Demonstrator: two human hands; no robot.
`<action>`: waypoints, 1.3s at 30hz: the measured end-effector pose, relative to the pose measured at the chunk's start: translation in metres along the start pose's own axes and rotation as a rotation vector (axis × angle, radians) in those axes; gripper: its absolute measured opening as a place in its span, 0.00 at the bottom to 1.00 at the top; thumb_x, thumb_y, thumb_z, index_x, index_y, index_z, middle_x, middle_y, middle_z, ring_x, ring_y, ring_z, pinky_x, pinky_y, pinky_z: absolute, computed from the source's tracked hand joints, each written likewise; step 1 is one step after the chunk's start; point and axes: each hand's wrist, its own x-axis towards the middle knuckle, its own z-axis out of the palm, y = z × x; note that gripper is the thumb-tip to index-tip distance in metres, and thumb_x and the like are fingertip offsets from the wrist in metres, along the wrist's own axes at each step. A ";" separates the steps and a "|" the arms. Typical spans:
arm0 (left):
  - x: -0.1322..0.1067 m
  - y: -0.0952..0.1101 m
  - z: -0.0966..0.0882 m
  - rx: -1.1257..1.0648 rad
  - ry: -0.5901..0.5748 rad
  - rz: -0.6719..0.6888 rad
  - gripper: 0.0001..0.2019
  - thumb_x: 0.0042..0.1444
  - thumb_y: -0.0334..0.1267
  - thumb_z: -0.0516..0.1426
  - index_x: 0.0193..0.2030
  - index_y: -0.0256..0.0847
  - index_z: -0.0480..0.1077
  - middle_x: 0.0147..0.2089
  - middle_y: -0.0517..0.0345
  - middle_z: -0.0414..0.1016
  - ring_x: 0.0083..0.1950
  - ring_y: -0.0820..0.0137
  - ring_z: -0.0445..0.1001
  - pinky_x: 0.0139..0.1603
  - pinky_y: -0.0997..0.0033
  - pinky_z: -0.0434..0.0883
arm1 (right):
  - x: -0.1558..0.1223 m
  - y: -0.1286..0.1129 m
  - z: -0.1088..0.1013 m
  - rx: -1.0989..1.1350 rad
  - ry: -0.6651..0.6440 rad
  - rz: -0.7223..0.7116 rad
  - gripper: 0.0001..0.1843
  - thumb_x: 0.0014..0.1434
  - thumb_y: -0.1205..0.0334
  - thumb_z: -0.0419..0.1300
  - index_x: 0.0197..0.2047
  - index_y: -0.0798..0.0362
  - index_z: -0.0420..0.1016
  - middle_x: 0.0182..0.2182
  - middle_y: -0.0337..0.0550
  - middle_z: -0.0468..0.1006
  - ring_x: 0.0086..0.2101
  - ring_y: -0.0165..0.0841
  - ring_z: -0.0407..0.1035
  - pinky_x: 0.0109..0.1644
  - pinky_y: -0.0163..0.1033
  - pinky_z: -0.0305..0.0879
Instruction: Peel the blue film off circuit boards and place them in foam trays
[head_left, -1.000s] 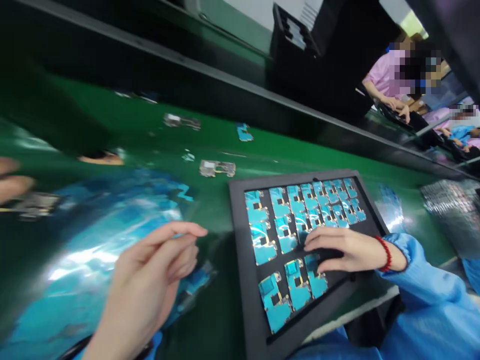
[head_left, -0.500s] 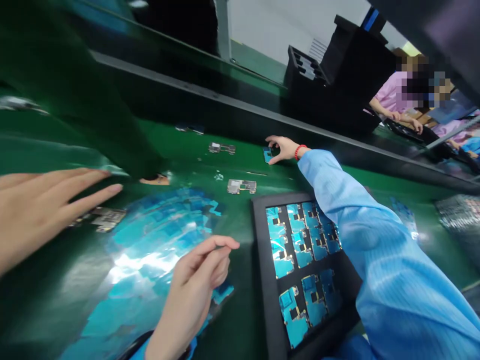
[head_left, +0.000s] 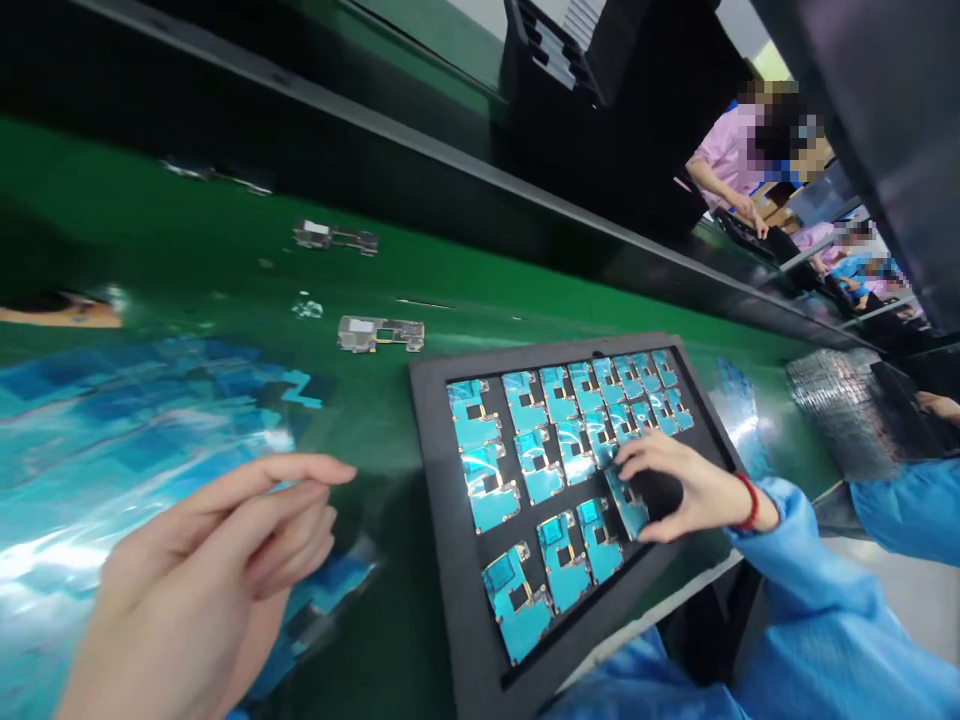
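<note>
My right hand (head_left: 679,484), with a red bracelet on the wrist, grips a circuit board (head_left: 627,505) covered in blue film between thumb and fingers. That board is tilted over the lower row of a black tray (head_left: 442,500). More blue-filmed circuit boards (head_left: 517,604) lie in the tray in rows, three of them left of the held one. At the lower left, my left hand (head_left: 217,570) hovers over the green mat with its fingers curled and thumb against the index finger; nothing shows in its grasp.
Bare circuit boards (head_left: 380,334) lie on the green mat (head_left: 465,290) beyond the tray. Blue film pieces (head_left: 135,440) spread at left. A stack of clear trays (head_left: 836,400) stands right, near another person's blue sleeve (head_left: 904,505). A dark ledge (head_left: 420,180) runs behind; people in pink sit farther off.
My right hand has carried the circuit board from the back of the mat to the tray's lower row. The view has shifted right, and another person's hand at the left has left the picture.
</note>
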 end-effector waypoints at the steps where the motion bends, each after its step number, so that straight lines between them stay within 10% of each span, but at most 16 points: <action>1: 0.000 0.002 0.002 0.001 0.022 -0.014 0.08 0.39 0.43 0.66 0.27 0.45 0.75 0.13 0.68 0.44 0.16 0.78 0.44 0.17 0.74 0.45 | -0.012 0.000 0.012 0.017 0.011 0.031 0.26 0.54 0.47 0.67 0.49 0.52 0.69 0.50 0.50 0.70 0.50 0.41 0.66 0.60 0.51 0.57; 5: 0.000 0.009 0.010 -0.012 0.060 -0.054 0.11 0.33 0.41 0.66 0.24 0.39 0.72 0.14 0.72 0.46 0.16 0.82 0.44 0.17 0.78 0.45 | -0.029 0.007 0.030 0.012 0.037 0.089 0.23 0.55 0.49 0.67 0.50 0.50 0.71 0.56 0.52 0.65 0.53 0.42 0.64 0.57 0.48 0.63; 10: 0.001 0.011 0.011 -0.012 0.043 -0.013 0.12 0.38 0.42 0.63 0.28 0.38 0.70 0.14 0.75 0.44 0.16 0.83 0.41 0.18 0.79 0.43 | 0.016 0.015 -0.003 0.049 0.102 -0.043 0.12 0.60 0.55 0.65 0.45 0.48 0.75 0.48 0.47 0.74 0.48 0.38 0.69 0.53 0.44 0.67; 19: 0.001 0.010 0.004 0.017 -0.151 0.016 0.11 0.43 0.44 0.60 0.28 0.38 0.69 0.14 0.76 0.42 0.16 0.82 0.38 0.18 0.77 0.39 | 0.313 0.044 -0.010 -0.251 0.321 0.071 0.08 0.59 0.65 0.63 0.42 0.57 0.76 0.46 0.53 0.75 0.46 0.40 0.71 0.55 0.47 0.66; 23: -0.002 0.013 0.000 -0.021 -0.197 0.034 0.08 0.45 0.41 0.58 0.29 0.38 0.69 0.14 0.74 0.44 0.16 0.81 0.39 0.19 0.76 0.39 | 0.378 0.042 0.009 -0.192 0.405 0.054 0.09 0.52 0.66 0.69 0.27 0.58 0.72 0.40 0.56 0.75 0.44 0.44 0.70 0.51 0.49 0.67; 29: -0.003 0.026 -0.002 0.043 -0.134 0.211 0.06 0.49 0.37 0.57 0.34 0.38 0.71 0.18 0.63 0.63 0.20 0.75 0.59 0.24 0.73 0.59 | 0.369 0.048 0.000 -0.003 0.357 0.008 0.19 0.48 0.72 0.67 0.22 0.52 0.59 0.20 0.41 0.71 0.25 0.32 0.70 0.32 0.35 0.66; 34: 0.007 0.041 -0.013 0.099 0.152 0.400 0.32 0.47 0.40 0.64 0.59 0.43 0.62 0.55 0.47 0.70 0.49 0.64 0.72 0.44 0.68 0.71 | 0.309 -0.010 0.001 0.277 0.132 -0.122 0.16 0.51 0.59 0.68 0.31 0.53 0.62 0.24 0.37 0.75 0.26 0.32 0.73 0.29 0.33 0.68; 39: 0.009 0.061 -0.023 0.203 -0.029 0.372 0.17 0.49 0.46 0.64 0.41 0.36 0.75 0.38 0.51 0.77 0.37 0.67 0.74 0.39 0.71 0.72 | 0.268 -0.070 0.016 0.539 -0.113 -0.272 0.21 0.50 0.50 0.69 0.31 0.54 0.63 0.22 0.37 0.74 0.23 0.30 0.71 0.28 0.33 0.68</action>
